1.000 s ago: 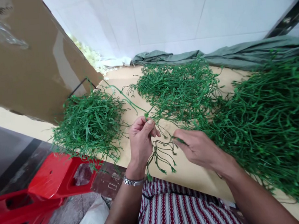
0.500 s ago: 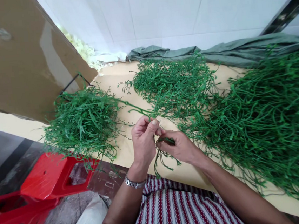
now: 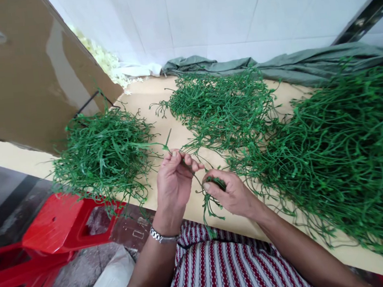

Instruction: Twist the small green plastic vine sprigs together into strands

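My left hand [image 3: 176, 176] pinches a thin green stem [image 3: 165, 147] between thumb and fingers, its end sticking up past the fingertips. Close beside it, my right hand [image 3: 230, 191] is closed around a small bunch of green stems [image 3: 211, 207] whose tips hang below the palm. A strand runs between the two hands. To the left lies a pile of tangled green stems [image 3: 104, 156]. Another heap of stems [image 3: 225, 108] lies beyond my hands, and a much larger heap [image 3: 349, 160] spreads over the right of the table.
A cardboard box [image 3: 32, 73] stands at the table's [image 3: 162, 187] left, with pale yellow scraps [image 3: 103, 57] behind it. Grey-green cloth [image 3: 292, 68] lies along the tiled wall [image 3: 200, 21]. A red plastic stool [image 3: 53, 224] and a white sack [image 3: 106, 282] sit below on the left.
My left hand has moved left, away from my right hand, with its fingers opening somewhat around the stem. My right hand stays nearly in place with its bunch.
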Demonstrator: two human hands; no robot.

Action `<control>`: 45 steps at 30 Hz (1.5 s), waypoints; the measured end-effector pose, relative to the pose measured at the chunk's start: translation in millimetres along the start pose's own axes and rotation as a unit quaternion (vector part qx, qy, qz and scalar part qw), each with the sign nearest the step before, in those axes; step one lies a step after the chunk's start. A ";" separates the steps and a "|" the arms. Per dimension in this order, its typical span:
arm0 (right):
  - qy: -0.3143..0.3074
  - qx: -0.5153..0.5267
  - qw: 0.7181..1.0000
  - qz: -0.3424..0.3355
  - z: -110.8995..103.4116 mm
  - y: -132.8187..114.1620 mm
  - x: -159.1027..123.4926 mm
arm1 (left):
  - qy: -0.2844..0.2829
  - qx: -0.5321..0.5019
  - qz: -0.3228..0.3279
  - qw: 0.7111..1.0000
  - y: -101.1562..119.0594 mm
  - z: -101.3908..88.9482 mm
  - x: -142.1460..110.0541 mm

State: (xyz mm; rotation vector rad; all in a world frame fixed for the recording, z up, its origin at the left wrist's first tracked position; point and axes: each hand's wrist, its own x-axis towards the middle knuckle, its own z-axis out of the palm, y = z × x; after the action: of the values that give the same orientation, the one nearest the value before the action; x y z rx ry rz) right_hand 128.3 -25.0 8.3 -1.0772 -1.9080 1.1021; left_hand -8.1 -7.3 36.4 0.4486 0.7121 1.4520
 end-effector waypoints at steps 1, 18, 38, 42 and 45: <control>-0.008 -0.007 1.000 -0.005 0.7 -0.1 -0.5 | 0.001 -0.008 -0.003 1.000 0.6 -1.5 0.8; -0.025 0.100 0.992 0.071 4.3 -2.8 10.8 | -0.029 0.156 -0.016 0.987 -16.1 -29.6 -18.4; -0.029 -0.163 0.982 -0.089 -4.6 6.1 17.3 | -0.098 0.486 0.021 0.868 10.0 -28.8 -27.8; -0.052 -0.176 0.974 -0.135 -0.4 4.1 16.3 | -0.153 0.490 -0.012 0.858 11.3 -28.7 -23.7; -0.082 -0.191 0.969 -0.137 0.3 1.8 12.2 | -0.200 0.506 -0.052 0.838 11.9 -30.0 -21.8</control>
State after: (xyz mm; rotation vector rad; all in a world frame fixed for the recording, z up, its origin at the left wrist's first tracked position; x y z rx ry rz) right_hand 123.4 -13.7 8.3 -0.8987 -2.3853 0.7033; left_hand -36.6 -31.9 26.4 1.4564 1.1031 0.7202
